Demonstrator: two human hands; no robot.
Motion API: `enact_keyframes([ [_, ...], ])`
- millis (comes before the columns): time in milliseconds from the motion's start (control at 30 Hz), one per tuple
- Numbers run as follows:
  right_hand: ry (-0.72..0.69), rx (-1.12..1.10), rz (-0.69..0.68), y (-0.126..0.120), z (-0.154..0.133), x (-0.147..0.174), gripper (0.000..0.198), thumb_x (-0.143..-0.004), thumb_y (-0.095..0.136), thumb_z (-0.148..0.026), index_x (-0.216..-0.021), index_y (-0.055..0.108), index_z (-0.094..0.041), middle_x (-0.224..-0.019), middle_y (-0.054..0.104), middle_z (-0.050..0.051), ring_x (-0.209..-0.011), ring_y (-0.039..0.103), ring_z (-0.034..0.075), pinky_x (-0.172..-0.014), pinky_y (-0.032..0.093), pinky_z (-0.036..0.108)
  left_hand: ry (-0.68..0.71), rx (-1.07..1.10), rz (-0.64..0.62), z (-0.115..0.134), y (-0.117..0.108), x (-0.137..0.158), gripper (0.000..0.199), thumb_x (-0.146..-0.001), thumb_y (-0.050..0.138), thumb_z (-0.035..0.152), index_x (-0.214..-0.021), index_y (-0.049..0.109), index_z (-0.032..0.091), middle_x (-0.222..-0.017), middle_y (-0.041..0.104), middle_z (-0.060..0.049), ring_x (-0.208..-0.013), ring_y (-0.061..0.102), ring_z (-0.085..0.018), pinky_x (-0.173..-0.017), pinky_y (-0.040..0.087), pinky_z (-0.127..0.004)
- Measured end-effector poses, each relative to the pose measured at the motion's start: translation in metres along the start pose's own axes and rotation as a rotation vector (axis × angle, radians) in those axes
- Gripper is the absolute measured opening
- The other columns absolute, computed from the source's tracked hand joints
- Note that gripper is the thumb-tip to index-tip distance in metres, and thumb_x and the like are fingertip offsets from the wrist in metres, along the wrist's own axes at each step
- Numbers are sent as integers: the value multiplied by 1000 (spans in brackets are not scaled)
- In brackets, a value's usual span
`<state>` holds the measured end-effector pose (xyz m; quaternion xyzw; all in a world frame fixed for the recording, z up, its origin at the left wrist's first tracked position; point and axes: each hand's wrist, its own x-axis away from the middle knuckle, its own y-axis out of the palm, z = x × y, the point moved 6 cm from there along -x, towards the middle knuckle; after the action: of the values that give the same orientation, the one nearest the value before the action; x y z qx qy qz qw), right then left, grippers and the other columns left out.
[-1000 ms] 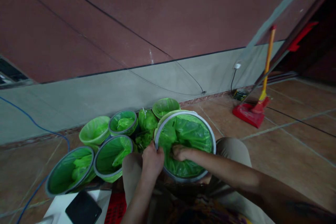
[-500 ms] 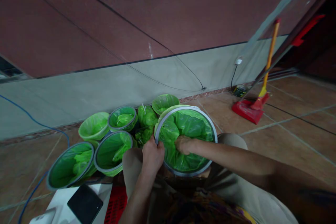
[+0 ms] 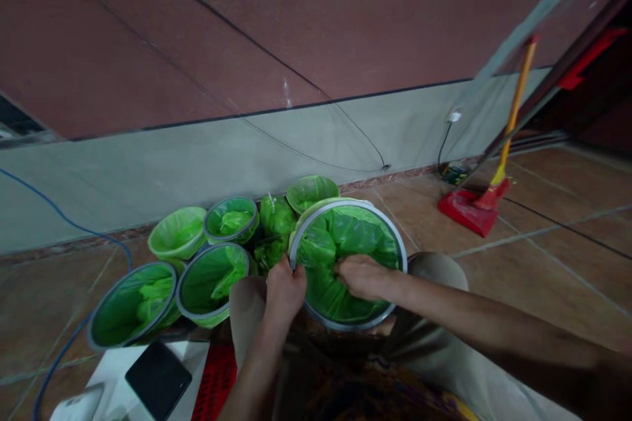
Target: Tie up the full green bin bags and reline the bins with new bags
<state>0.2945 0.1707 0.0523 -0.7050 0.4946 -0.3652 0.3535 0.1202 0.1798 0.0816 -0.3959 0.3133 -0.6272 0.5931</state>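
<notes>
1. On my feed, taking the clock from the centre of the lined bin (image 3: 397, 243), that bin sits between the person's knees (image 3: 439, 270), its mouth tipped up toward me and its grey rim showing nearly whole.
2. I see the left hand (image 3: 286, 286) at nine o'clock on that rim, fingers closed around the edge with the thumb on the inner side; it has a firm-looking hold on the bin.
3. The right hand (image 3: 363, 276) reaches in from about four o'clock, its forearm crossing over the rim. Its fingers are curled close together against the green liner (image 3: 365, 230) near the middle; the tips disappear into the folds, so I cannot tell whether they pinch the plastic or only press it.
4. The liner lies crumpled inside, with a puffed-up fold at ten o'clock.
5. A tied green bag (image 3: 277, 217) sits at ten o'clock outside the bin, near the wall (image 3: 296, 138). Another lined bin (image 3: 313, 187) stands at eleven o'clock.
6. Around nine o'clock I count a cluster of four more bins (image 3: 197, 286), close together, each with green plastic inside.
7. At eight o'clock I have a red basket (image 3: 214, 375) and, farther out, a dark flat device (image 3: 158, 381) on a white surface (image 3: 118, 368).
8. Well apart, at two o'clock, a red dustpan (image 3: 464, 210) rests on the tiled floor (image 3: 557, 223) with a yellow-handled broom (image 3: 516, 99) upright but leaning in it.
</notes>
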Motion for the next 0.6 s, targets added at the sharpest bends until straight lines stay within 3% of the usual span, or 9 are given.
enact_keyframes([
  [67, -137, 102, 136, -38, -6, 10, 22, -88, 52, -29, -90, 72, -22, -89, 73, 7, -88, 66, 21, -81, 49, 28, 6, 16, 1, -8, -2, -5, 21, -85, 45, 19, -93, 64, 15, -85, 71, -11, -84, 68, -22, -72, 46, -27],
  [133, -71, 145, 474, -87, 7, 18, 36, -92, 47, -35, -118, 65, -19, -115, 68, 11, -107, 61, 24, -92, 46, 33, 34, 38, 3, -15, -6, -13, 19, -84, 45, 18, -89, 64, 15, -83, 70, -9, -80, 66, -19, -70, 46, -26],
  [200, 24, 105, 585, -114, 28, 17, 52, -88, 53, -46, -130, 57, -14, -118, 66, 14, -105, 61, 27, -88, 47, 34, 91, 62, -9, -20, -10, -25, 19, -83, 45, 17, -86, 64, 15, -82, 70, -6, -78, 65, -17, -68, 45, -24],
  [300, 37, -82, 344, -108, 52, 1, 46, -89, 49, -50, -115, 65, -16, -88, 71, 7, -77, 64, 21, -71, 48, 29, 177, 38, -67, -19, -19, -48, 21, -82, 44, 16, -83, 65, 15, -80, 69, -5, -78, 65, -17, -68, 45, -23],
  [367, -9, -191, 272, -98, 55, -4, 41, -91, 46, -48, -103, 69, -17, -81, 70, 4, -71, 62, 18, -66, 46, 26, 201, -22, -81, -12, -30, -59, 23, -83, 46, 18, -89, 68, 14, -85, 70, -6, -82, 66, -19, -72, 47, -25],
  [433, -24, -257, 370, -94, 52, -2, 39, -90, 47, -47, -96, 70, -16, -86, 69, 5, -75, 62, 18, -69, 45, 26, 192, -90, 29, 0, -50, -61, 29, -83, 51, 23, -106, 67, 14, -102, 70, -10, -96, 65, -23, -82, 48, -29],
  [533, 5, -326, 542, -90, 45, 5, 37, -89, 49, -45, -87, 70, -14, -87, 67, 7, -79, 61, 19, -72, 44, 27, 178, -153, 357, 27, -81, -39, 60, -79, 64, 32, -134, 50, 14, -136, 54, -16, -125, 50, -31, -101, 42, -38],
  [600, 48, -365, 620, -85, 42, 10, 37, -89, 49, -44, -82, 69, -14, -81, 64, 6, -75, 60, 18, -70, 43, 27, 253, -104, 340, 48, -72, -20, 52, -85, 58, 33, -133, 51, 15, -132, 57, -15, -123, 52, -28, -102, 42, -37],
])
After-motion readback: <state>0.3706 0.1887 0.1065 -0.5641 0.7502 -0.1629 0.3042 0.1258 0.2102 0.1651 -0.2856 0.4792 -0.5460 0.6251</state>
